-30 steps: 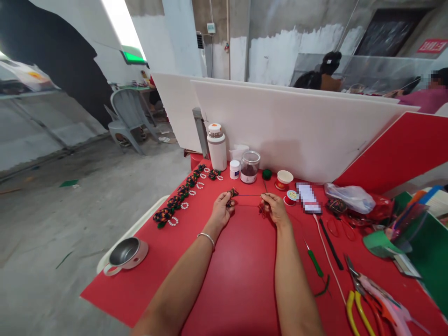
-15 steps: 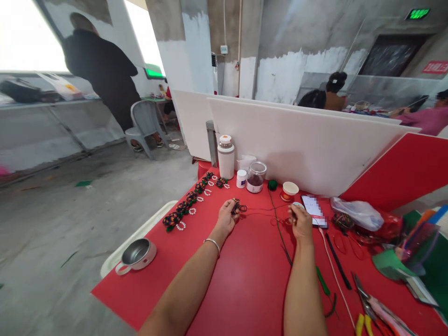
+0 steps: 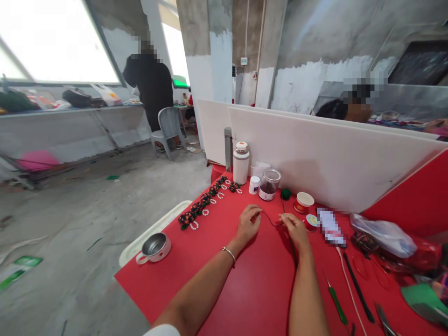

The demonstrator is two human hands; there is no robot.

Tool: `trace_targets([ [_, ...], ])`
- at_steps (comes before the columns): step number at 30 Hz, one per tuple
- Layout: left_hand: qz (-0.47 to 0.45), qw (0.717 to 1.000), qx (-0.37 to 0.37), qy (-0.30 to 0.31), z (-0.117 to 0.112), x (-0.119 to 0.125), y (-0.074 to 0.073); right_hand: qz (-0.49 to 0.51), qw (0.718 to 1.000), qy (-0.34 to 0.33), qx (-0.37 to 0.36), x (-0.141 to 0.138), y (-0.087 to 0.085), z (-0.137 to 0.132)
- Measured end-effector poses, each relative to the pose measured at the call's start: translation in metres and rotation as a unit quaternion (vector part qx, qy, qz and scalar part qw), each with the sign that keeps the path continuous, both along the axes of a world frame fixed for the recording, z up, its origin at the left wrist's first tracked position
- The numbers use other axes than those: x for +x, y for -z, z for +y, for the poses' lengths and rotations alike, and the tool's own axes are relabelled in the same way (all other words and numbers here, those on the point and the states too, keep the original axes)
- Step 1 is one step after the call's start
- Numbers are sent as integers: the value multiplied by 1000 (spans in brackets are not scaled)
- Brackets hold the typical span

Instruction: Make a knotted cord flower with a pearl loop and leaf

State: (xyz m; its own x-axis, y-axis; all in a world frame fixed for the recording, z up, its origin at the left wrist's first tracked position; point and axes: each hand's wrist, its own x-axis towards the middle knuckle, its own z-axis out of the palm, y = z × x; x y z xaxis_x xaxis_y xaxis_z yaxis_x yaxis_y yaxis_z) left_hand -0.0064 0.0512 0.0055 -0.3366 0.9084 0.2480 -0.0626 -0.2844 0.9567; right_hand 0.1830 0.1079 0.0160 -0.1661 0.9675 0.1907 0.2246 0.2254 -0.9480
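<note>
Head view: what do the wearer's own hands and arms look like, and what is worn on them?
Both the left hand and right hand are ungloved, the forearms bare. A slim silver-coloured bangle circles the left wrist; the right shows none. White fabric, apparently a sleeve, edges the left arm.

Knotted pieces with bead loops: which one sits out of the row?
The knotted piece at the foot of the white flask; the other knotted pieces line up along the red table's left side.

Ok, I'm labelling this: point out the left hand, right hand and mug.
Left hand (image 3: 249,225), head view: back of the hand.
Right hand (image 3: 297,230), head view: back of the hand.
Mug (image 3: 162,253), head view: outer wall.
</note>
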Motion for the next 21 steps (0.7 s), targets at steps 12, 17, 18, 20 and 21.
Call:
trace_targets([
  [12, -72, 971, -115, 198, 2, 15, 23, 70, 990, -98, -69, -19, -13, -12],
  [17, -63, 981, -85, 163, 3, 14, 20, 207, 964, -90, -138, -18, -11, -14],
  [18, -60, 982, -78, 162, 3, 14, 20, 247, 954, -89, -142, -21, -11, -15],
  [20, -54, 981, -76, 168, 2, 14, 20, 301, 937, -91, -150, -30, -11, -16],
  [21, -50, 980, -81, 174, 1, 14, 20, 314, 931, -97, -158, -35, -11, -17],
])
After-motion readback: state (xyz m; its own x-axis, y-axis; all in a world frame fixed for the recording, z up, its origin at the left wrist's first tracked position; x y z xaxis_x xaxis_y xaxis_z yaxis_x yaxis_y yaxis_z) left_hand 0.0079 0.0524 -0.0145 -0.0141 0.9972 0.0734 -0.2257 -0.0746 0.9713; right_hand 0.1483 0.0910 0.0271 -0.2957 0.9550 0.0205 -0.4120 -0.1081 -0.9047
